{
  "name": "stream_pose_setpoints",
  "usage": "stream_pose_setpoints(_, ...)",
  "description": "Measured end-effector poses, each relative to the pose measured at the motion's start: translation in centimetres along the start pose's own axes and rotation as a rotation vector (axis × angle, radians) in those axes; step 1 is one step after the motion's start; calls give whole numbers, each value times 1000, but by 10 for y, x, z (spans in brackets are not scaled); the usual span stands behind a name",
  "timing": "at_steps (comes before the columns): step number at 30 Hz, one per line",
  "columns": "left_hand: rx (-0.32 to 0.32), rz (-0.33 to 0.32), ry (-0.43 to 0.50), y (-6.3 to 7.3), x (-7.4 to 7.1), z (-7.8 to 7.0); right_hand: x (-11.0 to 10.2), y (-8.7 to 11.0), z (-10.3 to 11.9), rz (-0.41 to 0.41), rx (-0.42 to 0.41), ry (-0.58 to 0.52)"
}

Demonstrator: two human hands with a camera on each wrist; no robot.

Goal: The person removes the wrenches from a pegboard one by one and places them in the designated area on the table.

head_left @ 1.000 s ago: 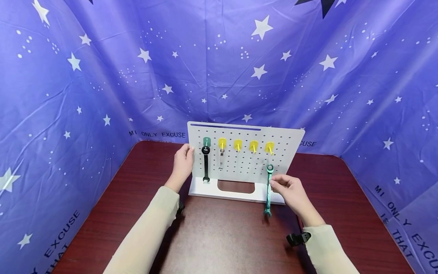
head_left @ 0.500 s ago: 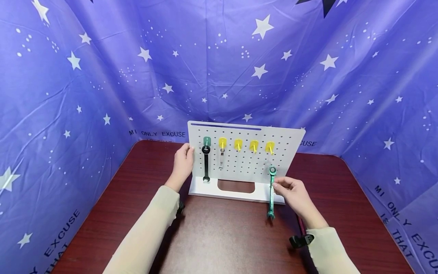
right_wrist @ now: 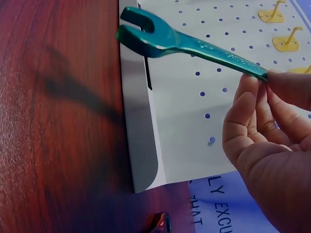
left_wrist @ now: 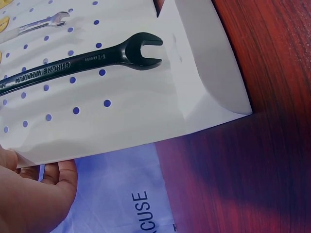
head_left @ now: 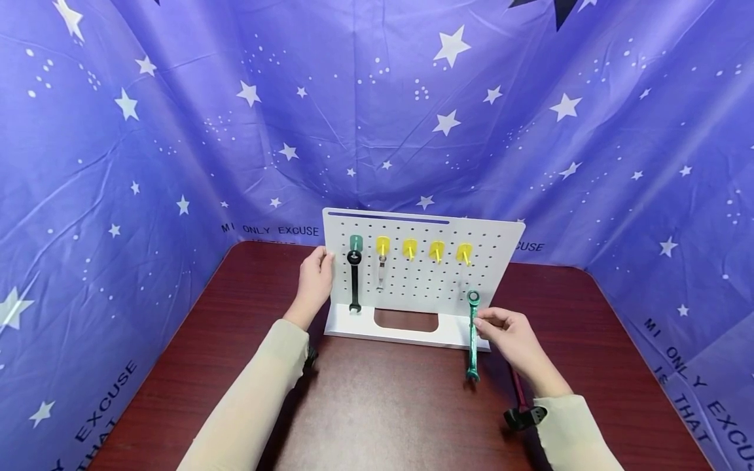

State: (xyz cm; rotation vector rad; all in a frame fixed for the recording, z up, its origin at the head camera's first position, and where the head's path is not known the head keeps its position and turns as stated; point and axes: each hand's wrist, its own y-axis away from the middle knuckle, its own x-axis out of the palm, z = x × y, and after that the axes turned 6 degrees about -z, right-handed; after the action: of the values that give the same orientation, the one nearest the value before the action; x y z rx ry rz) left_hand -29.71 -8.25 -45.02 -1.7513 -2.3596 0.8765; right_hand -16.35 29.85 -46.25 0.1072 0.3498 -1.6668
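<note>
**Green wrench pinched upright before a braced pegboard**

Head view: the right hand (head_left: 512, 337) pinches the green combination wrench (head_left: 473, 347) near its ring end, between thumb and fingers. The wrench is nearly upright, ring up, in front of the lower right of the white pegboard (head_left: 495, 245), below the rightmost yellow hook (head_left: 464, 253). The left hand (head_left: 315, 281) grips the board's left edge, near the hanging black combination wrench (head_left: 355, 284) and a smaller silver wrench (head_left: 381, 273). Beside the right wrist shows a dark red object (head_left: 518, 392), perhaps a tool handle; too much is hidden to tell.

Left wrist view: the thumb lies in front of the board's edge, the fingers behind. That brace seems sound; light pressure should steady the board without tipping it.

Right wrist view: the forked end hangs free over the base (right_wrist: 138, 121), its shadow falling on the table (right_wrist: 58, 160). Pinched so high, the shank could swing, so a firm pinch and slow, level moves look best, fork clear of the base.
</note>
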Motion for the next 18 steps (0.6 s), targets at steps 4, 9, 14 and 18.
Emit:
stream_pose_setpoints(4,-2,1,1,0,0,0,-2,1,-1,10,16,7)
stream_pose_setpoints(9,1,2,-4,0,0,-1,-5,4,-3,14,21,5)
stream_pose_setpoints(14,-6,0,-4,0,0,-1,-5,6,-6,9,29,2)
stream_pose_setpoints(18,-10,1,4,0,0,-1,-6,7,-7,8,26,-16)
